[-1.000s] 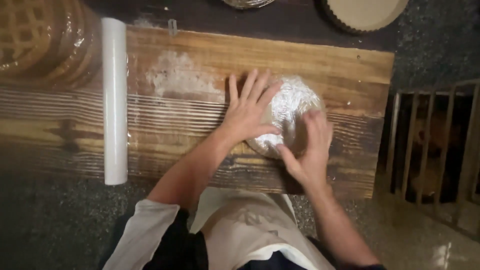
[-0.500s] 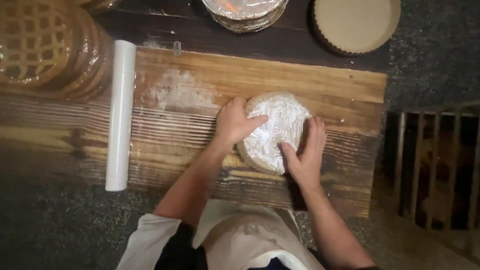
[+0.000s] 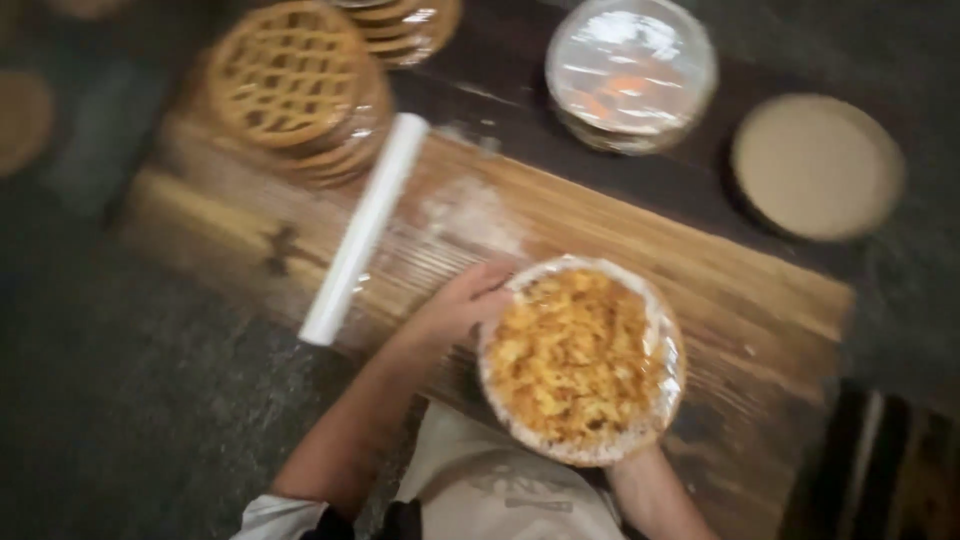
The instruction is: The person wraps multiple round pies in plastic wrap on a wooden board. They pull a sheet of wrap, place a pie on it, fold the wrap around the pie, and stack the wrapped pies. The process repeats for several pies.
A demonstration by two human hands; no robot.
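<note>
The left hand (image 3: 462, 303) is gripping the wrapped crumble pie (image 3: 580, 360) at its nine o'clock rim, steadying it. The right hand is supporting it from underneath at six o'clock, hidden, grip impossible to tell; the film roll (image 3: 365, 228) is lying at ten o'clock

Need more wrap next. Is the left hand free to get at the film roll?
Probably not at once: the left hand grips the wrapped pie. The film roll lies nearby, unobstructed.

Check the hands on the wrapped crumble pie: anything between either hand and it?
Nothing visible. The left hand rests directly against the wrapped pie's left rim. The right hand is hidden under the pie's lower right edge; only its forearm shows. The film roll lies apart, to the left.
</note>
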